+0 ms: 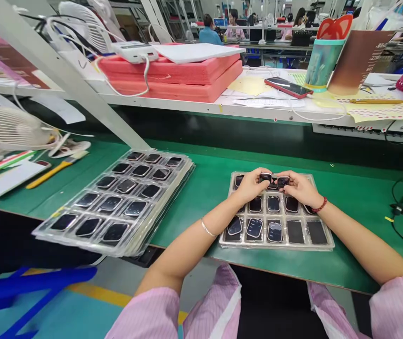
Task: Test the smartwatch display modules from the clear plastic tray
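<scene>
Watching by head camera, from afar. Left hand (253, 184): partly closed, thumb and fingers pinching a dark, rounded-square device (265, 177). Right hand (299, 188): curled likewise, gripping a second device (283, 182). The two pieces sit close together over the far row of a clear tray (275, 247); whether they touch, I cannot tell.

Both dark faces point up and back toward my lens. Outlines look nearly square, so I can make out no sure long axis on either. The tray itself lies with its long side running left to right; three units in its near row show pale marks on their screens.

Surface: green bench top (190, 207). To the left, a stack of trays (159, 212) lies slantwise, its top layer filled with more units. Farther left, a yellow-handled brush (51, 173); at right, black cables (399, 209). Above, a white shelf (258, 110) bears red foam blocks (187, 75) and a phone (288, 87). Beyond, people seated at other benches.
</scene>
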Tool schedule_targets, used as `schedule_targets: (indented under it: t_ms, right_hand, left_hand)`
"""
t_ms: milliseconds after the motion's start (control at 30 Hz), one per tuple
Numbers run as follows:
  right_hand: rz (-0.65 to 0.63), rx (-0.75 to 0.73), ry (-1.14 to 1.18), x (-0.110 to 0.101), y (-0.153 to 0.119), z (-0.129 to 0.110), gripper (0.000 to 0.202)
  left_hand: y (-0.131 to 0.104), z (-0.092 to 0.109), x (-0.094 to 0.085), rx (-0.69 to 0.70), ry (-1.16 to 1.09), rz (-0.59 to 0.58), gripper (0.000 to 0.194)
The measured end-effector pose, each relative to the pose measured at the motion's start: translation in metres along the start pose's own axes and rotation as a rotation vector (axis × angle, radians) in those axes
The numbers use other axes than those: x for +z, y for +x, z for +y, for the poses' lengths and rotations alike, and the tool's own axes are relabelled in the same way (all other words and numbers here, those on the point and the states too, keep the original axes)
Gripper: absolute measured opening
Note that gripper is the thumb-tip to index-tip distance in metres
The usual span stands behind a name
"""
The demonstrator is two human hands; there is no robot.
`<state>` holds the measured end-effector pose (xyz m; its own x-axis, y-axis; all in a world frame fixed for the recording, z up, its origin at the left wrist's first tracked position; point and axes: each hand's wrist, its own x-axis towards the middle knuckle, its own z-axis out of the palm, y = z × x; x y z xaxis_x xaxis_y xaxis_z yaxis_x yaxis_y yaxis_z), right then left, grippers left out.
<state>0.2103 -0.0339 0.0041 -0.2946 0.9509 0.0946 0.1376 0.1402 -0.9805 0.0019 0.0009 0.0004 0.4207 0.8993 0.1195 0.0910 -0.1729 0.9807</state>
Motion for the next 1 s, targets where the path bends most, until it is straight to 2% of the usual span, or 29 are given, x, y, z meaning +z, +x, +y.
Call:
schedule_targets:
  t_ms: [67,267,467,667,867,1000]
  right_hand:
    - [-0.006,-0.006,-0.001,0.0001,-0.0001,-0.0011,0.041]
    - [-0.004,0.024,-0.003,-0.0007,-0.0001,-0.0004,0.036]
    - [-0.025,-0.024,0.014,0.0007,-0.0007,-0.0024,0.039]
    - [-0.011,0.032,0.005,-0.0003,-0.0001,-0.0001,0.039]
    - [-0.018,-0.004,0.007,0.0005,-0.0010,-0.0030,0.040]
    - [-0.013,0.045,0.006,-0.0010,-0.0008,-0.0016,0.037]
  left_hand:
    - [0.0003,-0.0010,0.0002,-0.002,-0.036,-0.008,0.028]
    - [0.0022,-0.0062,0.0007,0.045,-0.029,0.020,0.045]
    - [-0.0010,-0.0010,0.0003,0.007,-0.039,-0.006,0.031]
    - [-0.0008,0.0006,-0.0004,0.016,-0.026,0.000,0.049]
    - [-0.0022,0.0020,-0.0006,-0.025,-0.055,-0.018,0.039]
    - [-0.0004,-0.0013,-0.0003,-0.024,-0.111,-0.016,0.050]
